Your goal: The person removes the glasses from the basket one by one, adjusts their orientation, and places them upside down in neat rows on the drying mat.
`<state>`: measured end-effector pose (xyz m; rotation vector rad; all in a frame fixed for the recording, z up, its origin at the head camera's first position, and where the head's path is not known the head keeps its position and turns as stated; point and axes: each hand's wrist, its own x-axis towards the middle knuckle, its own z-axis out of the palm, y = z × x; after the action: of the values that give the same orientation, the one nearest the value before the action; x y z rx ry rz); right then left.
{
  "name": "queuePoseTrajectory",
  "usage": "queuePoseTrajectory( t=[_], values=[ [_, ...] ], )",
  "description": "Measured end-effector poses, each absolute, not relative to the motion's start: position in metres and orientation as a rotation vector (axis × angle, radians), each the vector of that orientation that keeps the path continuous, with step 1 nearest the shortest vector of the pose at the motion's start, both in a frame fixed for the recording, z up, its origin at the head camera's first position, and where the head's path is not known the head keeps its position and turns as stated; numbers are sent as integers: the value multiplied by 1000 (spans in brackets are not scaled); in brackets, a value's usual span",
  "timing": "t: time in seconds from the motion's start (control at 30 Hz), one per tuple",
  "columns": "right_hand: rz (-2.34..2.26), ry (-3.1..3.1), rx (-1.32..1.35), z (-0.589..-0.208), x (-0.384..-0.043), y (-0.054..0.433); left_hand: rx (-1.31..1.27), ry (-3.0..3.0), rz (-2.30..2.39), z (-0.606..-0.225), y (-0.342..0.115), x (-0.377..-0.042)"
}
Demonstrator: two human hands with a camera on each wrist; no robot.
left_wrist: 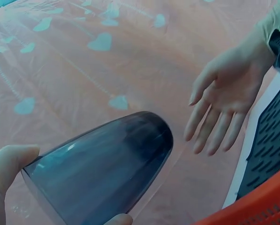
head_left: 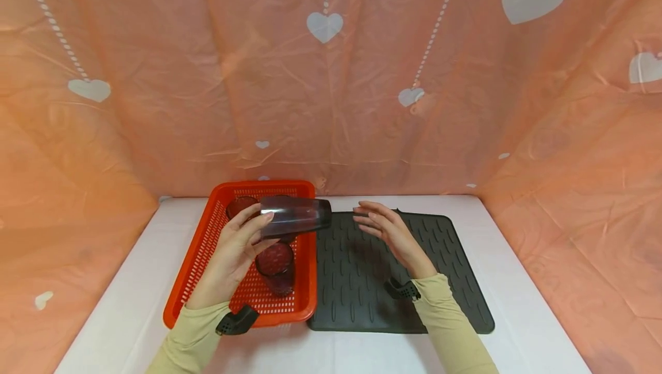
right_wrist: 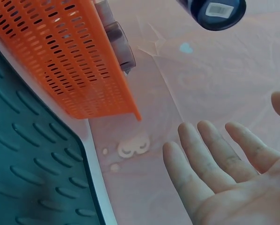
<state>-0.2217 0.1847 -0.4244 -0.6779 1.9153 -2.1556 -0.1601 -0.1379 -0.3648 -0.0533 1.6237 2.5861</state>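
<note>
A dark translucent drinking glass [head_left: 297, 216] lies sideways in the air above the orange basket, its base toward the right. My left hand [head_left: 235, 250] grips it near the rim, thumb on one side and fingers on the other. In the left wrist view the tapered glass [left_wrist: 104, 166] fills the lower middle. A white barcode label shows on the base of the glass [right_wrist: 219, 11] in the right wrist view. Over the black mat, my right hand [head_left: 390, 233] is held with fingers extended, apart from the glass and holding nothing.
The orange perforated basket [head_left: 186, 270] stands at the left with several dark reddish glasses [head_left: 275, 259] inside. Beside it on the right lies a black ridged mat [head_left: 357, 305] on a white table [head_left: 522, 305]. A pink curtain with hearts [head_left: 331, 104] closes off the back and sides.
</note>
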Motion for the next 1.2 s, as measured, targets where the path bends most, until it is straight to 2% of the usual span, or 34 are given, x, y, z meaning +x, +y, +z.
queuePoseTrajectory(
  t=[0.47, 1.2],
  values=[
    [-2234, 1734, -758, -419, -225, 177, -5, 1522, 2587, -366, -117, -163],
    [-2306, 1636, -697, -410, -220, 160, -38, 1431, 2608, -374, -93, -172]
  ],
)
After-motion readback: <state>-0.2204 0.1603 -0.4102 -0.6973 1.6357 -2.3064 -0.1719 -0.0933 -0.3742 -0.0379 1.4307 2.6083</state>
